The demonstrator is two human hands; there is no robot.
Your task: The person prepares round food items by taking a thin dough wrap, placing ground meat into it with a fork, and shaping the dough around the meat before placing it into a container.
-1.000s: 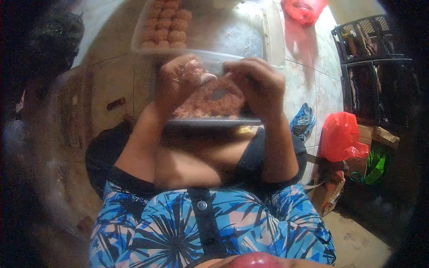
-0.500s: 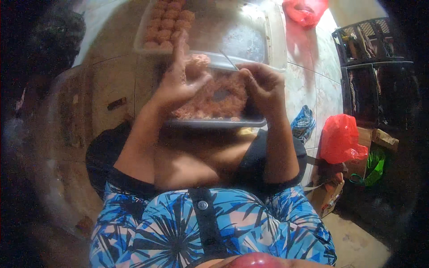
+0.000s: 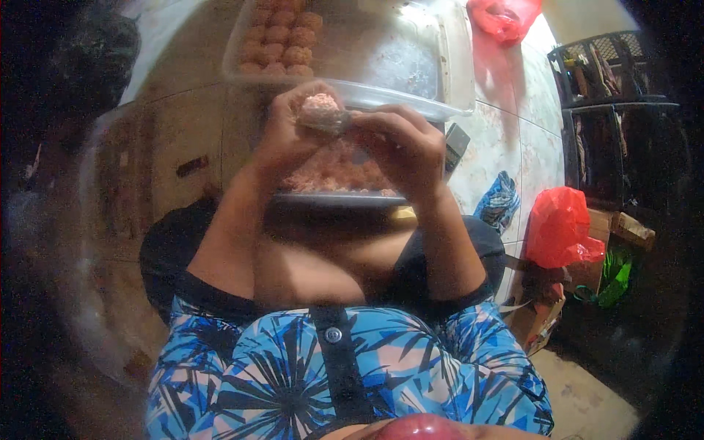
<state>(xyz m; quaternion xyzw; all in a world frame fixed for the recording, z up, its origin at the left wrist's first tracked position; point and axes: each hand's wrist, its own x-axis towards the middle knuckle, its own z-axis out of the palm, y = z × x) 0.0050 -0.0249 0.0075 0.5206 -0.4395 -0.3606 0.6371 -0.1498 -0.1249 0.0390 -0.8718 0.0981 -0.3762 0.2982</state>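
My left hand is closed round a lump of pink, crumbly mixture, held above the near tray. Against the lump's near side lies a greyish, flat-looking piece of a thin utensil; its exact kind is unclear. The fingers of my right hand are pinched on that utensil and mostly hide its handle. Below both hands, a metal tray holds loose pink crumbly mixture. Beyond it, rows of round reddish-brown balls sit at the left of a larger shallow tray.
A small grey box-like thing lies right of my right hand. Farther right are a crumpled blue bag, a red plastic bag, and a dark rack. Another red bag rests at the far right.
My right hand has moved left with the utensil and brought it to the lump. My left hand's raised fingers have curled round the lump. The grey box-like thing now shows.
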